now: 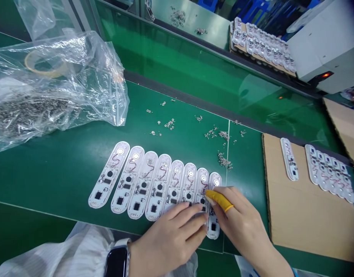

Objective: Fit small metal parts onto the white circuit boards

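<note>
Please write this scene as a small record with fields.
Row: eight elongated white units, side by side on the green table
Left hand: over lower parts of units toward the row's right end
Right hand: at the rightmost unit; exact grip unclear
Worn: yellow finger cover on the right hand, watch on the left wrist
Beyond the row: scattered small metal parts
Left side: clear plastic bag
Right side: cardboard with more white units

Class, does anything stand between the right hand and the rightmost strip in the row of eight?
Nothing visible does: the right hand is partly over the strip, a yellow cover on one finger. The left hand lies beside it, not between.
</note>
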